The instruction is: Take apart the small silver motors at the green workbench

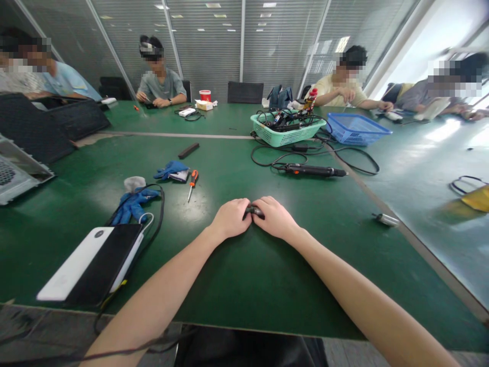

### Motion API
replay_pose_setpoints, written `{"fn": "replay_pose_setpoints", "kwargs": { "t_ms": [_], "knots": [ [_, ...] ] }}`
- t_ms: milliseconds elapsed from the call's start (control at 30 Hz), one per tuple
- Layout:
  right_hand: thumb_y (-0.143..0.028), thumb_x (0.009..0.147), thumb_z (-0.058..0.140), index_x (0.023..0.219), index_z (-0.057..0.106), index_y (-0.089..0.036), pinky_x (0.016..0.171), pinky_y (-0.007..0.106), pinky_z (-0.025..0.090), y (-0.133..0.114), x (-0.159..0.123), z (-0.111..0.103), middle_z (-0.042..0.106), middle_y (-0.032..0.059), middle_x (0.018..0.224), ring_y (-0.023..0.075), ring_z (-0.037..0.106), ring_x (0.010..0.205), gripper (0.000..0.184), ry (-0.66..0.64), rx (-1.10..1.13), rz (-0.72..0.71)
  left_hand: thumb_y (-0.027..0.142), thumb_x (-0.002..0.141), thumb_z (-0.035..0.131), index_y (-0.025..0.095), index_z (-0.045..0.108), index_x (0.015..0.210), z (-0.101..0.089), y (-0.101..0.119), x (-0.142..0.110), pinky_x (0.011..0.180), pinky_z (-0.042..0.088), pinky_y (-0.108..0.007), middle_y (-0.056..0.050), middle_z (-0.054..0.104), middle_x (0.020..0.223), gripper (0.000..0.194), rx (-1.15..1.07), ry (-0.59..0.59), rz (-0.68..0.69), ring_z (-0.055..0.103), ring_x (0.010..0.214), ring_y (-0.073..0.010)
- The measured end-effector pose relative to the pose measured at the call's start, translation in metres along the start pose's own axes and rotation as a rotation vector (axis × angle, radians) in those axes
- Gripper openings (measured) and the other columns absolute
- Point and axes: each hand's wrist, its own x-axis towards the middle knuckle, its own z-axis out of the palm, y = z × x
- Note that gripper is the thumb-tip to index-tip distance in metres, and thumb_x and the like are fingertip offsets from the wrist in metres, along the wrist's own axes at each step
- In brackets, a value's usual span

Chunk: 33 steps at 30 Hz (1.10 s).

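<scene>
Dark-grey piece clamped between your left hand and right hand (mostly hidden!), apparently mid-handling, the next move likely wanting steadiness.

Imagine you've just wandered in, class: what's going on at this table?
The person's left hand and right hand are together, gripping a small dark object; their fingers hide too much to identify it. Beyond the left hand, an orange-handled screwdriver lies on the green table. Beyond the right, a black pen-shaped tool lies before a green basket. Other people sit around the table.
</scene>
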Motion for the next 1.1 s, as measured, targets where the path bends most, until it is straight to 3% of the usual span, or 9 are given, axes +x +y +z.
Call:
{"fn": "replay_pose_setpoints", "kwargs": {
  "t_ms": [367, 1100],
  "knots": [
    [-0.020, 0.090, 0.059, 0.107, 0.062, -0.021, 0.090, 0.039, 0.048, -0.005, -0.029, -0.004, 0.064, 0.0077, 0.100, 0.0247, 0.057, 0.097, 0.017, 0.053, 0.095, 0.002, 0.025, 0.092, 0.052, 0.020, 0.058, 0.099, 0.001, 0.007, 0.000, 0.080, 0.051, -0.035, -0.006, 0.066, 0.098, 0.011, -0.026, -0.065, 0.145, 0.063, 0.091, -0.0223],
    [-0.021, 0.087, 0.058, 0.105, 0.062, -0.020, 0.090, 0.039, 0.048, -0.005, -0.032, -0.007, 0.066, 0.0081, 0.099, 0.0254, 0.059, 0.096, 0.018, 0.054, 0.077, 0.011, 0.026, 0.093, 0.054, 0.019, 0.057, 0.090, -0.001, 0.006, 0.002, 0.073, 0.048, -0.031, -0.005, 0.066, 0.092, 0.008, -0.065, -0.095, 0.197, 0.062, 0.084, -0.0197]
  ]
}}
